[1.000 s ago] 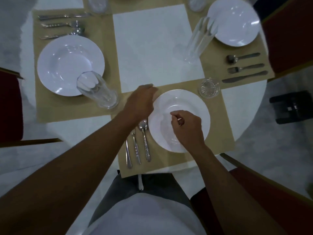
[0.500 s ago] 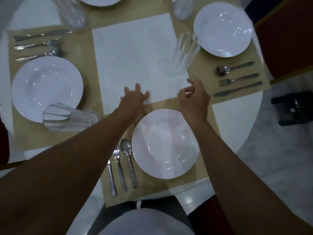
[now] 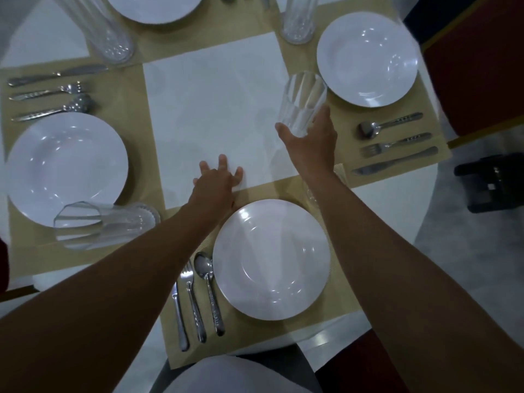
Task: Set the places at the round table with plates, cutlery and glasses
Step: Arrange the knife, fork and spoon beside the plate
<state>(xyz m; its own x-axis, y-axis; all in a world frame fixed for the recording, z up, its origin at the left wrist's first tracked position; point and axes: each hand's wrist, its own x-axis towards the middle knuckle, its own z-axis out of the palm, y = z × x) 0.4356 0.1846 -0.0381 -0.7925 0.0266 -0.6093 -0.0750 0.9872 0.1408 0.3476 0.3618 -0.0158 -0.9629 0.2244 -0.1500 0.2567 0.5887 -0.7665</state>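
Right hand (image 3: 310, 137) fingers curled around faceted glass (image 3: 301, 103), upright between thumb and fingers, beside far-right plate (image 3: 367, 58). Left hand (image 3: 217, 181) fingers spread flat on table (image 3: 215, 103), just beyond near plate (image 3: 271, 259).

Both bare forearms reach forward from the near edge of the bench (image 3: 215, 109) toward its middle. The left hand (image 3: 217, 181) lies palm down, flat on the bench top, fingers spread and pointing away from the body, wrist straight. The right arm stretches further out, toward the right side. The right hand (image 3: 310, 137) is turned with its back to the camera, thumb out to the left and fingers to the right, its grip curled around the lower part of a glass (image 3: 302, 104). That wrist bends slightly inward. Both elbows are out of view.
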